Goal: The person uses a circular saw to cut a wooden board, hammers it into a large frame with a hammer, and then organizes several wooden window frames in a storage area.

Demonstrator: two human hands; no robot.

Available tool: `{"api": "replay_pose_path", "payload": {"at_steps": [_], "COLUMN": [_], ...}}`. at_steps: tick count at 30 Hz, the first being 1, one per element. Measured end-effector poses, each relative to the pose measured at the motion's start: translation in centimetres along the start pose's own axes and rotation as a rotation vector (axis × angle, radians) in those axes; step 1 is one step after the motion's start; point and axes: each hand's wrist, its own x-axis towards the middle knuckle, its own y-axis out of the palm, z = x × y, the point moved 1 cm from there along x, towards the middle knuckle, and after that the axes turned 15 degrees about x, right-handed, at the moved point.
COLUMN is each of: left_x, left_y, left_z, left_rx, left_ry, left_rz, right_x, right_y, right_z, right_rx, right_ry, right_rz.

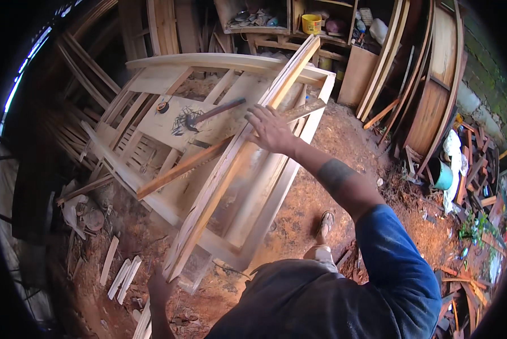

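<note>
"Boards (211,198), long ones: where are they lying?"

"They're slanting over the wooden frame (280,192), passing beneath the right hand (271,130), its fingers resting slightly apart across them."

"And the left hand (159,289)?"

"Touching their lower end; shadow's hiding its grip, I can't tell."

Worn on the head, one wide fisheye camera looks steeply down and forward from behind the right hand (274,133) and its fingers (256,117), close above the torso (315,302), reaching floor (341,144) right of those fingers and shelves (273,30) well beyond them.
</note>
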Motion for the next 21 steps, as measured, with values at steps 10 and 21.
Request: {"api": "replay_pose_path", "payload": {"at_steps": [10,21], "left_x": [13.1,33.7], "left_y": [-7.5,-2.6], "left_z": [-21.9,-40.4], "left_rx": [-0.086,0.152], "left_ry": [-0.237,-0.033], "left_rz": [-0.146,-0.217], "right_x": [3.7,6.8], "right_y": [4.6,0.2], "right_z": [-7.4,-14.5], "right_rx": [0.05,0.826], "right_ry": [-0.014,0.051], "right_rz": [0.449,0.38]}}
